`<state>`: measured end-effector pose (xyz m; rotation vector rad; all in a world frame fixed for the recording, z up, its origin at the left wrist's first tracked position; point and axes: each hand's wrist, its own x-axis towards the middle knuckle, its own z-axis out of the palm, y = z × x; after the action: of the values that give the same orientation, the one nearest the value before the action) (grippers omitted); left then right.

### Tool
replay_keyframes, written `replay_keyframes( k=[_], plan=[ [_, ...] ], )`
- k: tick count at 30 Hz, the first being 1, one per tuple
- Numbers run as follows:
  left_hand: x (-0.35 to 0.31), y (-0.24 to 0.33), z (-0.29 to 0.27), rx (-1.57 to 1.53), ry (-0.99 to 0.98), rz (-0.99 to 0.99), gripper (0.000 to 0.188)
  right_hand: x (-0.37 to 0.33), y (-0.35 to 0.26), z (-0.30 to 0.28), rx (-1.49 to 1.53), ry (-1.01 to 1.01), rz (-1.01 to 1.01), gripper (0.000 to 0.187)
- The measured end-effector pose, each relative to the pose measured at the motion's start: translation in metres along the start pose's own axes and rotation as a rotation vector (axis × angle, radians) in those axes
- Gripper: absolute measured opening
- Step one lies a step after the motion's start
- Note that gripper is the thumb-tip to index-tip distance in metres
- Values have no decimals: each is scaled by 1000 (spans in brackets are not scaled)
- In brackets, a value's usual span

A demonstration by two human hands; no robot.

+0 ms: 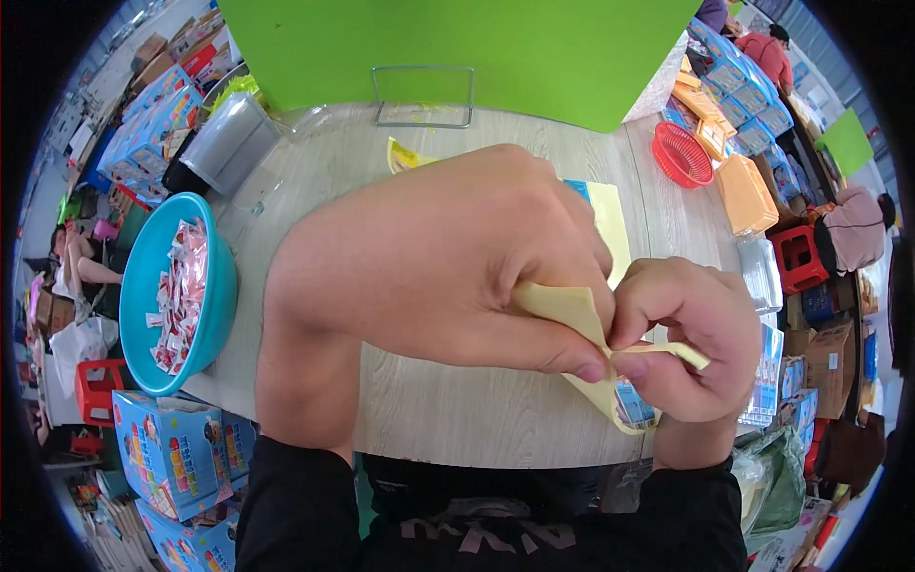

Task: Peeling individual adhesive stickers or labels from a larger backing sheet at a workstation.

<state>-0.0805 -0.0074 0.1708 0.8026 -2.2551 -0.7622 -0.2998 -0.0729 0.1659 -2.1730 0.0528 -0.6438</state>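
A pale yellow paper strip (pixel 611 221) with blue printed labels runs beneath my hands, above the table. My left hand (pixel 477 257) reaches across from the left, its thumb and fingers closed on a folded part of the strip. Close beside it, my right hand (pixel 691 334) is curled, with thumb and forefinger pinching the strip's bent edge. The fingertips of the two hands nearly meet there. A blue printed label (pixel 634 405) shows on the strip's lower end, below the right thumb. My left hand hides much of the strip's middle.
A teal basin (pixel 229 296) of small wrapped packets stands at the table's left edge. A wire stand (pixel 422 124) sits before a green panel (pixel 457 48). A red basket (pixel 682 154) is at the far right. Blue cartons (pixel 172 448) are stacked at left; other people sit farther off.
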Motion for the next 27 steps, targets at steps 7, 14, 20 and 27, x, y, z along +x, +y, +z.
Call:
replay_keyframes(
  k=[7,14,20,27],
  plan=[
    [1,-4,3,-27,95,105,11,2,5,7,29,100,-121,17],
    [-2,-3,3,57,133,116,13,0,10,9,99,96,-141,16],
    [-4,1,-3,112,77,15,13,5,9,-6,173,-40,-33,13],
    [-2,1,2,80,8,-18,15,4,20,-3,106,-148,-149,11]
  ],
)
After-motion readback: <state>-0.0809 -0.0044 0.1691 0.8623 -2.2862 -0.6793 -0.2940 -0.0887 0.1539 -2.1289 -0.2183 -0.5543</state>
